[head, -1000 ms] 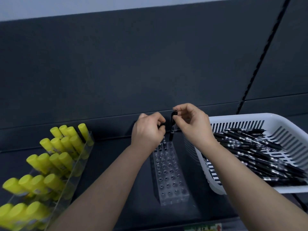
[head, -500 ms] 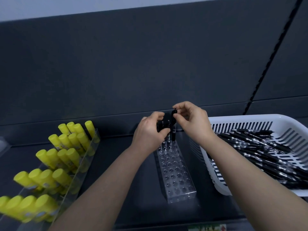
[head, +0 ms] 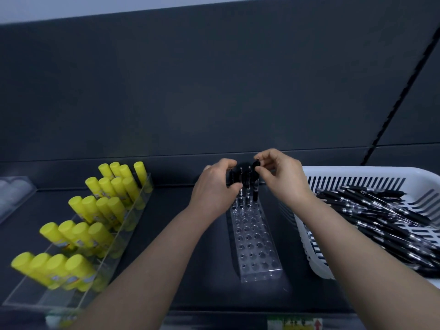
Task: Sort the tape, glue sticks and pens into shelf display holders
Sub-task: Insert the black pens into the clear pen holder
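dark shelf (head: pixel 214 270) | left hand (head: pixel 214 189) curled round black pens (head: pixel 247 184) | right hand (head: pixel 283 177) pinching pen (head: pixel 256 191) upright at holder (head: pixel 254 246)

From my feed I see a dark shelf (head: pixel 214 270) filling the lower half of the frame, its surface matte and charcoal. Behind it a dark back panel (head: pixel 190 91) rises across the middle and upper frame. A black slotted strip (head: pixel 401 98) runs diagonally down the upper right of that panel. At the right edge a white basket (head: pixel 357 171) with slatted walls sits on the shelf. Along the bottom edge, right of centre, I make out a blurred label (head: pixel 295 324) with a red arrow. A pale wall (head: pixel 71 5) shows at upper left.
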The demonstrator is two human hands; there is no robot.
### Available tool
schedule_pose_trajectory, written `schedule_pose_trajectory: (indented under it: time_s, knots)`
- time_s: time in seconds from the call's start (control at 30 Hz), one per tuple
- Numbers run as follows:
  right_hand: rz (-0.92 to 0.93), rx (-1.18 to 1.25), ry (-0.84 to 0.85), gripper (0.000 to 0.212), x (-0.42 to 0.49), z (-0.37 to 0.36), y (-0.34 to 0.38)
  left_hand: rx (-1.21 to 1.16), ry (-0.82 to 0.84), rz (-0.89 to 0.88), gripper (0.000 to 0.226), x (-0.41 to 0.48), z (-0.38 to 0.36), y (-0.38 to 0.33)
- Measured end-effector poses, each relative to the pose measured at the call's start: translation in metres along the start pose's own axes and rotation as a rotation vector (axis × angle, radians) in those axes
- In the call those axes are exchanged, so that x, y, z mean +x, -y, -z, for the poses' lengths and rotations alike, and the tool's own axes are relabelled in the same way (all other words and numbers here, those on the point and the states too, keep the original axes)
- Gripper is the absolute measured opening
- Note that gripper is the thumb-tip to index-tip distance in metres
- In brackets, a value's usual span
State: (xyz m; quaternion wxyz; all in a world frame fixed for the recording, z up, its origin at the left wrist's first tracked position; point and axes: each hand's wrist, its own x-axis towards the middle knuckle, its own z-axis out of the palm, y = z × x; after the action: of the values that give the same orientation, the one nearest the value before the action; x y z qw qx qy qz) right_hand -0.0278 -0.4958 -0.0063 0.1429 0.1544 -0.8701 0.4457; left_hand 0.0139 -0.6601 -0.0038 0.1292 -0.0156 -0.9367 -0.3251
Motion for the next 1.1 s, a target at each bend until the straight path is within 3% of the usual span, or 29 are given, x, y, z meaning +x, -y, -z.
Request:
schedule_pose_trajectory:
  time_s: [0.33,0.53,0.7,0.77,0.87,1.1]
  knots:
    - [0.016,-0.153,0.080,0.023,-0.005,-0.005,-0.004,0.034,-0.026,0.012,0.051,-0.006,0.002,-0.009]
    - [-0.029,-0.139,0.091,0.015,-0.009,-0.001,-0.007,0.055,-0.039,0.014,0.050,-0.012,0.006,-0.020]
    - [-0.052,-0.173,0.148,0.037,-0.012,0.010,-0.006,0.072,-0.054,-0.011,0.048,-0.020,0.003,-0.032]
    - [-0.020,-0.284,0.144,0.037,-0.018,0.025,-0.009,0.109,-0.076,-0.066,0.046,-0.022,0.000,-0.043]
    - [0.021,-0.538,0.163,0.021,-0.035,0.063,-0.016,0.225,-0.125,-0.227,0.040,-0.023,-0.008,-0.061]
    - [-0.152,-0.681,0.037,0.019,-0.091,0.167,-0.058,0.271,0.128,-0.346,0.030,-0.023,-0.066,-0.128]
